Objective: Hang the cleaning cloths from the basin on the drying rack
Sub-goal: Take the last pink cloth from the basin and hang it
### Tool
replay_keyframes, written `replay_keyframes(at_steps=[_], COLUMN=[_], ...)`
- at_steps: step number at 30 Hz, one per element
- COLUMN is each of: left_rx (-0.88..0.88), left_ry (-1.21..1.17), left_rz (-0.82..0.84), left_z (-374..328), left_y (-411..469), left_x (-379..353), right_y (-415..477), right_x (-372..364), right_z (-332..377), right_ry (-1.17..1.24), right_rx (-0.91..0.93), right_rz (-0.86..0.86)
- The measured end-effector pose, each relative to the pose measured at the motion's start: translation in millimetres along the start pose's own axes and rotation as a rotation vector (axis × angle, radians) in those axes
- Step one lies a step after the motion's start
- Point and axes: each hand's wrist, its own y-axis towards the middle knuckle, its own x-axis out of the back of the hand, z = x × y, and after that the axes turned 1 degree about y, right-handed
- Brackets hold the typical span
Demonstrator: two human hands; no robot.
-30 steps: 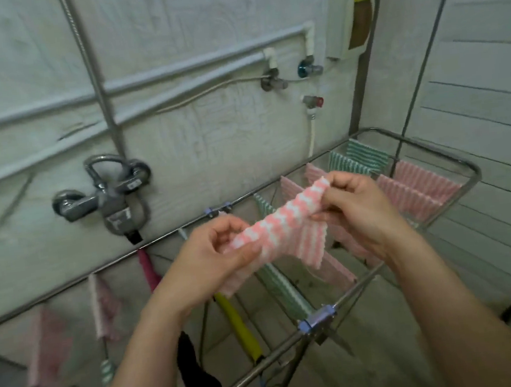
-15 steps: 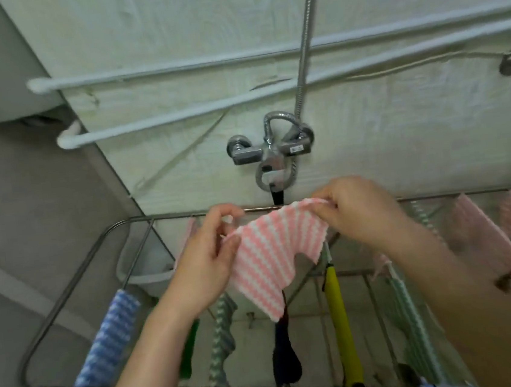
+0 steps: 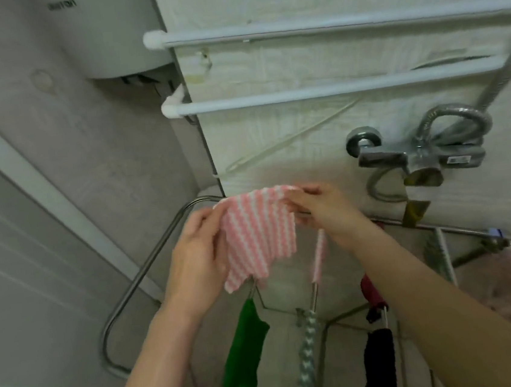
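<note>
Both your hands, left [image 3: 197, 262] and right [image 3: 322, 208], are pinched shut on the top corners of the pink-and-white striped cloth [image 3: 260, 240], a light, limp, ribbed weave that likely drapes easily, held spread above the steel drying rack [image 3: 148, 264] near its far left corner.

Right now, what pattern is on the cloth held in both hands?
Pink and white stripes on the cloth, seen in the head view.

The black cloth [image 3: 380, 366] is running off the bottom edge, and the left hand [image 3: 197, 262] is covering the striped cloth's [image 3: 260, 237] left edge.
</note>
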Motion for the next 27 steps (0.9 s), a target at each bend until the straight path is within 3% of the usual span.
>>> replay_keyframes(at_steps=[5,11,15,19,23,27], left_rx=[0.109,0.292,0.369,0.442,0.536,0.594], left_ry=[-0.016,-0.066,-0.113,-0.119,-0.049,0.216], left_rz=[0.111,0.318,0.271,0.176,0.229,0.381], left_z=[43.8,79.6,103.6,130.3,163.3,180.9], left_y=[3.7,1.0,12.8,24.0,31.5,27.7], left_x=[-15.8,-45.2,-55.7,-56.1,-62.9,-73.6], right_y=[63.2,115.7,142.7,161.4,176.6,181.5], right_x=[-39.2,-62.6,-82.4,-113.8,-139.5,-138.1], right_z=[-19.0,-59.4,-69.7,-71.4,-79.2,-99.3], right_ry=[-0.082,-0.384,-0.47,-0.258,-0.308,-0.467], right_rx=[0.08,0.072,0.043,0.001,0.004,0.029], right_rz=[-0.026,-0.076,-0.09,-0.125,0.025,-0.127])
